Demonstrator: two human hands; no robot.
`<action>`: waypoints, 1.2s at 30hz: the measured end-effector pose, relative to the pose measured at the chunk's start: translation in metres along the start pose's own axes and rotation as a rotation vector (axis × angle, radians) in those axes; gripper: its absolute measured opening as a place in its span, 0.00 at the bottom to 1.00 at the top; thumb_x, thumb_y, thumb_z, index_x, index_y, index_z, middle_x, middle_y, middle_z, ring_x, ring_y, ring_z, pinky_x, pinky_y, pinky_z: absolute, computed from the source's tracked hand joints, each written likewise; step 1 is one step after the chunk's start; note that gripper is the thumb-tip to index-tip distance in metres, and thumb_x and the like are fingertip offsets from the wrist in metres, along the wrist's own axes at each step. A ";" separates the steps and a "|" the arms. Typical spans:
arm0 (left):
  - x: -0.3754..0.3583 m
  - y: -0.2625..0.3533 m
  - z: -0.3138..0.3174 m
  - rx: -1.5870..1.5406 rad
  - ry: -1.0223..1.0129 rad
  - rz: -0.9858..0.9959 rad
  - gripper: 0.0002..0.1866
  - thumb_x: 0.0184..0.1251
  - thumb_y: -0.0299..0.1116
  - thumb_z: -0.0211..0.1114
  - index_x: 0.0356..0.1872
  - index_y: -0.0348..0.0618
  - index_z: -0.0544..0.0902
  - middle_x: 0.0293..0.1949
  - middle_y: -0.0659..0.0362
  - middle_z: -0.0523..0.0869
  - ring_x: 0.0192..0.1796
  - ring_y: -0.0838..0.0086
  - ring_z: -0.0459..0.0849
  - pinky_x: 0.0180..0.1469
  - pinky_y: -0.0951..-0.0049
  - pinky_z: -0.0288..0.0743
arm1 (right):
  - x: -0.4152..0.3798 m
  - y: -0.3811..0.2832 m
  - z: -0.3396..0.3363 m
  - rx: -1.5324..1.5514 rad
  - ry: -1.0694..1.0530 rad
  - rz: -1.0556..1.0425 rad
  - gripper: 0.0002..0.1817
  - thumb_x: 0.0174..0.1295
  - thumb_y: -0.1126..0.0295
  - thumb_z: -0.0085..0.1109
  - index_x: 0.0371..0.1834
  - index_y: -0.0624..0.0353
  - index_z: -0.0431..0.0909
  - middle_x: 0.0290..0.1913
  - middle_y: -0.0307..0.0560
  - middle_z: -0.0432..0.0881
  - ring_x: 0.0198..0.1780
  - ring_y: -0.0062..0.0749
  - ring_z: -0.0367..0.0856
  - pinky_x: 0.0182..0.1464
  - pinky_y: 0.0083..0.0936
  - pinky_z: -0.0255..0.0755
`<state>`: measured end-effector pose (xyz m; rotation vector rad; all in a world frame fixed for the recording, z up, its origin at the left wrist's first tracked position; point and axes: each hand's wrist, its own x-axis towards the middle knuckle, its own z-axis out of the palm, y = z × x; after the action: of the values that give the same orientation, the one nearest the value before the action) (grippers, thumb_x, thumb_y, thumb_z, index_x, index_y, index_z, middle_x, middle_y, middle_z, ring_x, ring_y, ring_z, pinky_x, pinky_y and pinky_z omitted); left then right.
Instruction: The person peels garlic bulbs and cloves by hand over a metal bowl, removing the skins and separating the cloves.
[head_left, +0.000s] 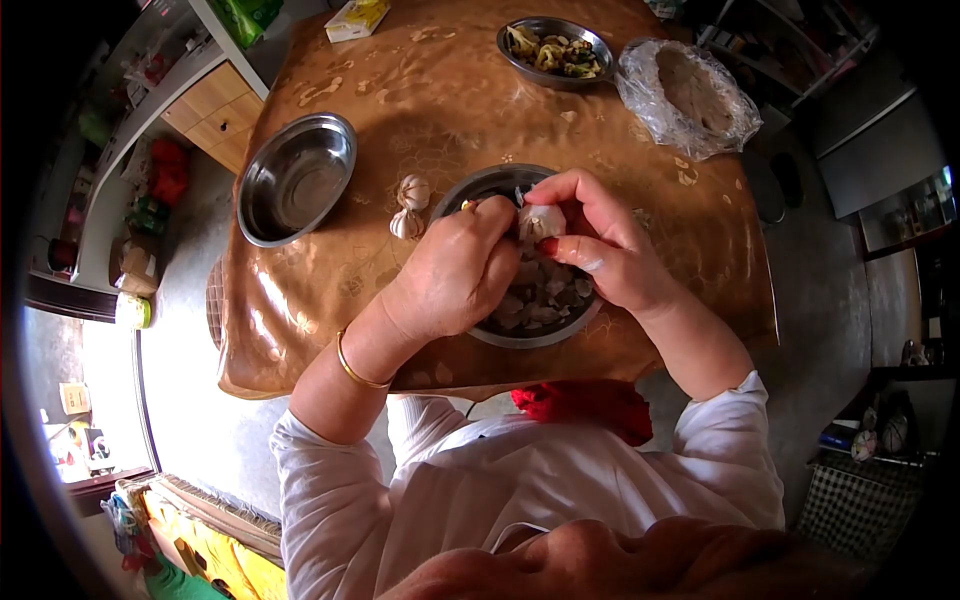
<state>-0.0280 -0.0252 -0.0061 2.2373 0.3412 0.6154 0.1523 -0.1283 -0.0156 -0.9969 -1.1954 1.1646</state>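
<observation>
Over a steel bowl (545, 341), my right hand (610, 250) pinches a garlic bulb (541, 222) between thumb and fingers. My left hand (455, 265) is closed against the bulb's left side; its curled fingers hide whatever they grip. Beneath both hands, papery garlic skins (540, 298) lie in the bowl. Two more garlic bulbs, an upper one (413, 191) and a lower one (406, 224), sit on the table just left of the bowl's rim.
A brown patterned cloth covers the table (400, 130). An oval steel basin (296, 180) stands at the left. Towards the back right are a bowl of food (553, 52) and a plastic-wrapped container (690, 95). A tissue pack (357, 19) lies at the far edge.
</observation>
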 end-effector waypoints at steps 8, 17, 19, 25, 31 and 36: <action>0.000 0.001 0.000 0.002 -0.006 -0.024 0.04 0.62 0.24 0.54 0.36 0.33 0.74 0.30 0.42 0.80 0.35 0.45 0.79 0.38 0.57 0.73 | -0.002 -0.004 0.004 -0.037 0.004 -0.017 0.19 0.60 0.77 0.53 0.56 0.61 0.69 0.48 0.38 0.75 0.48 0.17 0.74 0.52 0.20 0.72; 0.001 0.000 0.001 -0.005 0.010 0.001 0.05 0.63 0.26 0.56 0.35 0.34 0.73 0.31 0.39 0.79 0.37 0.40 0.78 0.39 0.52 0.73 | 0.001 -0.002 0.000 0.037 -0.001 0.023 0.19 0.59 0.79 0.53 0.55 0.60 0.69 0.48 0.38 0.75 0.47 0.16 0.73 0.51 0.19 0.71; 0.002 0.006 -0.001 -0.007 0.004 0.004 0.06 0.65 0.28 0.57 0.35 0.34 0.73 0.31 0.40 0.79 0.37 0.41 0.78 0.39 0.53 0.73 | 0.001 -0.003 0.003 0.026 -0.012 -0.014 0.19 0.59 0.80 0.52 0.55 0.60 0.69 0.47 0.37 0.75 0.47 0.16 0.73 0.51 0.18 0.71; 0.002 0.002 -0.003 -0.051 -0.027 0.008 0.06 0.67 0.28 0.57 0.36 0.35 0.74 0.31 0.41 0.79 0.36 0.42 0.78 0.38 0.53 0.71 | -0.001 -0.004 0.004 -0.028 -0.010 -0.002 0.20 0.59 0.82 0.52 0.55 0.60 0.69 0.46 0.37 0.74 0.47 0.16 0.73 0.51 0.18 0.71; 0.001 0.005 -0.008 -0.037 -0.084 -0.002 0.05 0.68 0.27 0.56 0.37 0.35 0.74 0.30 0.41 0.79 0.36 0.42 0.78 0.37 0.53 0.71 | -0.001 -0.009 0.003 -0.026 -0.020 0.022 0.19 0.60 0.81 0.54 0.55 0.61 0.70 0.47 0.38 0.75 0.47 0.17 0.74 0.51 0.19 0.73; 0.002 0.002 -0.008 -0.013 -0.103 0.028 0.05 0.68 0.27 0.56 0.38 0.34 0.74 0.31 0.41 0.79 0.36 0.42 0.78 0.36 0.53 0.71 | 0.000 -0.006 0.000 -0.019 -0.021 0.019 0.19 0.60 0.80 0.54 0.55 0.61 0.70 0.47 0.38 0.75 0.47 0.17 0.73 0.50 0.19 0.73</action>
<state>-0.0303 -0.0209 0.0011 2.2553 0.2535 0.5135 0.1528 -0.1296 -0.0093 -1.0147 -1.2181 1.1833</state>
